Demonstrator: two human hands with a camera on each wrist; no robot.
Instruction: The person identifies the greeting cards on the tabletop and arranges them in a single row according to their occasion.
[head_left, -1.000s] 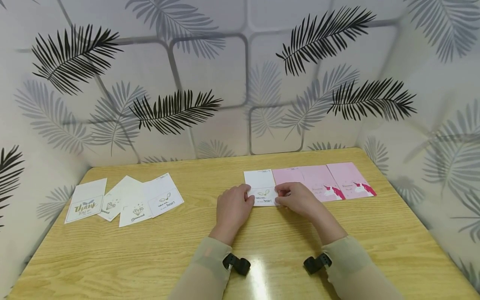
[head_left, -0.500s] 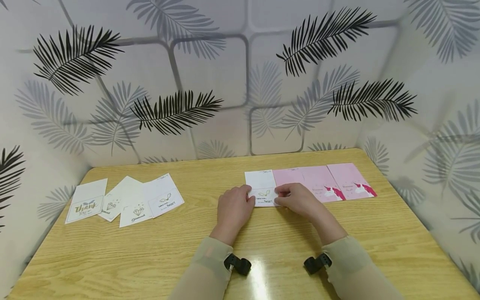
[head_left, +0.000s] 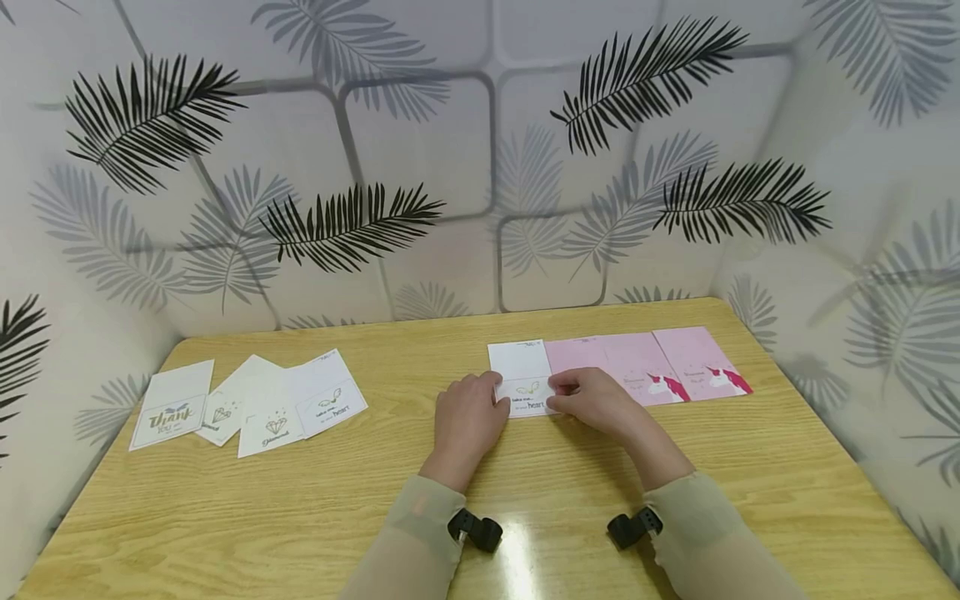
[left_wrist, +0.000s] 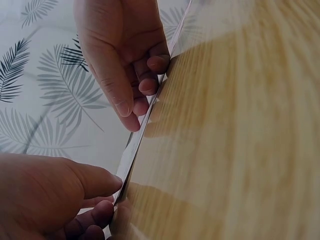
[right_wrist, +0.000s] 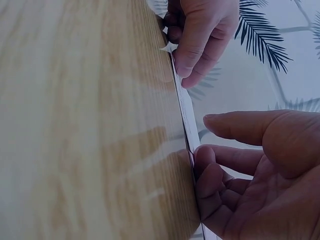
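Observation:
A white card (head_left: 519, 361) with gold wings and "heart" lettering lies flat on the table between my hands. My left hand (head_left: 469, 418) is at its left edge, with the thumb and index finger apart along that side. On the opposite edge, my right hand (head_left: 597, 400) has its thumb and index fingertips at the card's side, spread apart. In the right wrist view the right thumb (right_wrist: 235, 125) is raised clear of the fingers, which rest low at the table. The left thumb (left_wrist: 102, 181) touches near the card's edge in the left wrist view. Neither hand visibly pinches the card.
Three pink cards (head_left: 686, 354) lie in a row to the right, unicorns showing on two; the nearest is partly under my right hand. Several white cards (head_left: 258, 404) lie fanned at the left of the wooden table (head_left: 247, 525). A leaf-patterned curtain (head_left: 420, 150) stands behind.
Both hands stay at the sides of the white card, with hardly any movement. The view has shifted very slightly; the cards lie as before.

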